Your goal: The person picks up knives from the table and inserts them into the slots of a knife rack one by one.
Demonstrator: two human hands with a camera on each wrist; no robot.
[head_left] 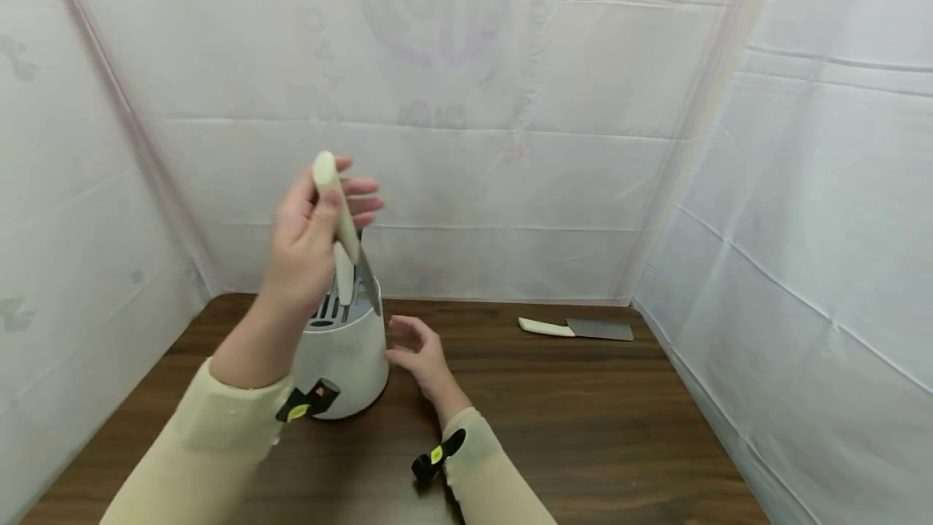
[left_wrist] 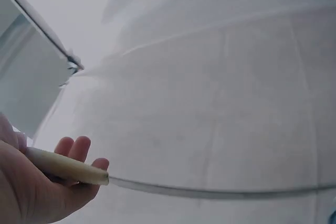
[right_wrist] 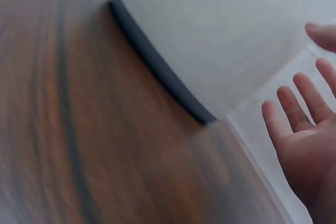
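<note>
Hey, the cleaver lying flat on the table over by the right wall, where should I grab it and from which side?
Take the cleaver by its cream handle, which points left toward the knife block. Come from above and the left, since it lies flat with the broad grey blade toward the right wall. The open right hand is probably the nearer one.

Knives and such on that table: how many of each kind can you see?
Knives with cream handles: 3, one held in the left hand above the block, one standing in a slot, one cleaver lying on the table.
Knife blocks: 1.
Total: 4 things.
</note>
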